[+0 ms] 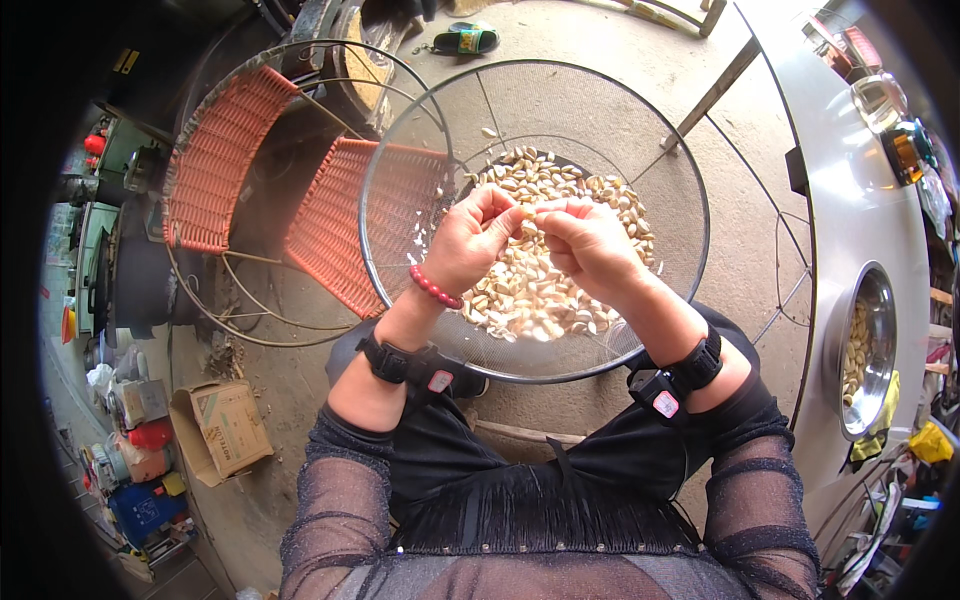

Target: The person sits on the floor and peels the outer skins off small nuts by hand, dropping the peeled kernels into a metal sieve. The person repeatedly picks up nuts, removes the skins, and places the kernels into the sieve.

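My left hand (474, 229) and my right hand (589, 240) meet above a large round mesh sieve (420, 176) with a metal rim. Pinched between the fingertips of both is a small pale piece (529, 213), apparently a garlic clove, partly hidden by the fingers. Below, many similar cloves (540, 300) lie heaped in the sieve, cream to light brown, with pointed ends. White flakes (418, 238) cling to the mesh at its left side. A red bead bracelet circles my left wrist, and both forearms carry black straps with small devices.
A steel bowl (889, 341) partly filled with cloves sits on the grey table (840, 187) at right. Left of the sieve stands a chair with an orange woven seat (337, 217). A cardboard box (232, 431) lies on the floor at left; slippers (466, 41) lie at the far side.
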Action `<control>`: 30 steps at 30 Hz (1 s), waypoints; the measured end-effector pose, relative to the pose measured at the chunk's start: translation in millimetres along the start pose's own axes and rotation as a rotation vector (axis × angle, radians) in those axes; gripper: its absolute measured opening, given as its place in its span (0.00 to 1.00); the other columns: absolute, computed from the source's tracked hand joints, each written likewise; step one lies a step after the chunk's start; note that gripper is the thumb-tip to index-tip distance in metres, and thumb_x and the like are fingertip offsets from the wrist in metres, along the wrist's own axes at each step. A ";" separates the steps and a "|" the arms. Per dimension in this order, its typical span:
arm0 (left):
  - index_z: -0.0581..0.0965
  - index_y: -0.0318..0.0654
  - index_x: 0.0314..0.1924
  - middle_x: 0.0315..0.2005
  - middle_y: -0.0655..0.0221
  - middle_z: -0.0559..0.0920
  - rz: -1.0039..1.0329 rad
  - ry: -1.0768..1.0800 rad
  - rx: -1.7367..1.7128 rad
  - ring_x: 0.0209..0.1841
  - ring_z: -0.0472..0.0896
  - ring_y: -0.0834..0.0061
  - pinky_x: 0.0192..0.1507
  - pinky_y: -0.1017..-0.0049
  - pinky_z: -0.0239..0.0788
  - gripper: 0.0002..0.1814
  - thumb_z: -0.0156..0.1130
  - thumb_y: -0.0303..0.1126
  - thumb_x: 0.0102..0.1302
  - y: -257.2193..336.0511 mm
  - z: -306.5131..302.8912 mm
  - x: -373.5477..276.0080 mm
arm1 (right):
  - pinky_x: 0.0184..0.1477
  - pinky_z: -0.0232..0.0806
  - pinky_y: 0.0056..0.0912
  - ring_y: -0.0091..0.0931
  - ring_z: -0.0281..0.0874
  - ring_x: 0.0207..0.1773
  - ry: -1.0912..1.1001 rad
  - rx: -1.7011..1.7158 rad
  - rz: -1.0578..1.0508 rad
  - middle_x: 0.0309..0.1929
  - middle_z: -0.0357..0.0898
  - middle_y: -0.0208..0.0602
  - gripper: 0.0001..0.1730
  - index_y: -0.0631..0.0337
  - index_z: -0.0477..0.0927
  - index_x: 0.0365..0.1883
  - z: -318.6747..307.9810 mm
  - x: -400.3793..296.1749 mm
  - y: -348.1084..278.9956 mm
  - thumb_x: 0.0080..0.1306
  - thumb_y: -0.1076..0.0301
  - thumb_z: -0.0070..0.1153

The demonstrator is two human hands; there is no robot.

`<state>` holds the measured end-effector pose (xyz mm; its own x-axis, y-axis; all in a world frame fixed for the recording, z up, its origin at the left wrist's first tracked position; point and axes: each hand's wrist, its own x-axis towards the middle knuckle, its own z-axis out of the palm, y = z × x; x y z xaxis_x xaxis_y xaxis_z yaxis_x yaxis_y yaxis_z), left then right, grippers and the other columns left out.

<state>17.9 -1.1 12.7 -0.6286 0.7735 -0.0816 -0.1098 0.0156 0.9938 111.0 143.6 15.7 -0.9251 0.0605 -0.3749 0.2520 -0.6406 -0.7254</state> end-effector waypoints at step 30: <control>0.71 0.40 0.33 0.21 0.75 0.73 -0.356 -0.116 -0.435 0.17 0.66 0.90 0.18 0.91 0.55 0.06 0.54 0.34 0.65 2.9 -10.7 1.1 | 0.15 0.42 0.13 0.09 0.50 0.14 -0.003 -0.032 0.036 0.16 0.59 0.16 0.07 0.57 0.71 0.25 1.1 -3.9 -3.0 0.62 0.68 0.53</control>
<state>8.6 -7.0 14.6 -0.4085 0.8332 -0.3727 -0.6213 0.0452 0.7822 113.5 144.5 20.0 -0.9160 0.0352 -0.3996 0.2946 -0.6171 -0.7296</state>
